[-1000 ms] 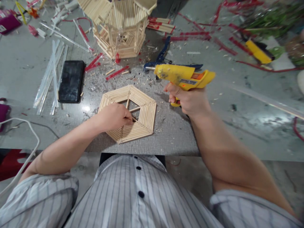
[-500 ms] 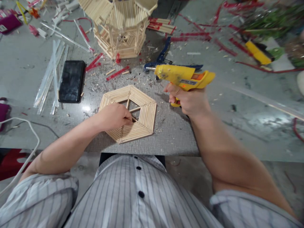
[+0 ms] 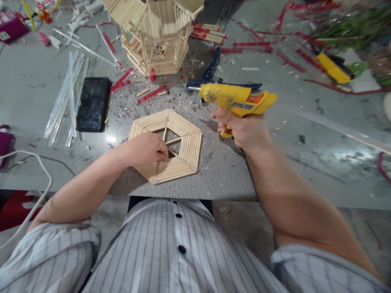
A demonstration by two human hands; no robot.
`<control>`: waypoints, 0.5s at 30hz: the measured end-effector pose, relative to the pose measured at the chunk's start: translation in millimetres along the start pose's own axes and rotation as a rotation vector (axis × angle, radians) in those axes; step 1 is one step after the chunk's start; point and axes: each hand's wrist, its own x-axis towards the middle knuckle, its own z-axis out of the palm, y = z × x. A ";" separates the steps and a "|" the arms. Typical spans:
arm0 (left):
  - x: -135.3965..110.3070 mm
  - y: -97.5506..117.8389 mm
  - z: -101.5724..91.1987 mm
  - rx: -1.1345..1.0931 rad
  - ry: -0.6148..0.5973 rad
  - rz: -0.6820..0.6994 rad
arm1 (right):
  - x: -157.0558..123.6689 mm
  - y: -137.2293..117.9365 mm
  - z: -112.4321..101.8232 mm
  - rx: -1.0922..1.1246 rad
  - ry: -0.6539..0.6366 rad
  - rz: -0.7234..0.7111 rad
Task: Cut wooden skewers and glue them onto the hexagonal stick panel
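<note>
A flat hexagonal frame of wooden sticks (image 3: 190, 151) lies near the table's front edge, with thin spokes crossing its open centre. Over its left part rests my left hand (image 3: 146, 148), fingers pinched together at the inner edge beside the spokes. Whatever the fingertips hold is hidden beneath them. To the right, my right hand (image 3: 241, 128) is wrapped round the handle of a yellow glue gun (image 3: 229, 95). The gun is held above the table, its metal nozzle pointing left, clear of the frame. A glue stick trails blurred from its back.
Behind stands a wooden stick model (image 3: 161, 49) with blue pliers (image 3: 209, 67) beside it. A black phone (image 3: 93, 103) and clear glue sticks (image 3: 62, 97) lie left. Red strips (image 3: 250, 44), stick scraps and a yellow-handled tool (image 3: 332, 67) are scattered about. A white cable (image 3: 45, 175) crosses far left.
My left fingertips have shifted very slightly left over the frame. The glue gun stays held in nearly the same place; the whole view has drifted a little.
</note>
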 end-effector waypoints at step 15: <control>0.6 2.4 -2.2 0.004 -0.020 -0.038 | 0.8 3.4 -0.9 -0.019 -0.003 -0.020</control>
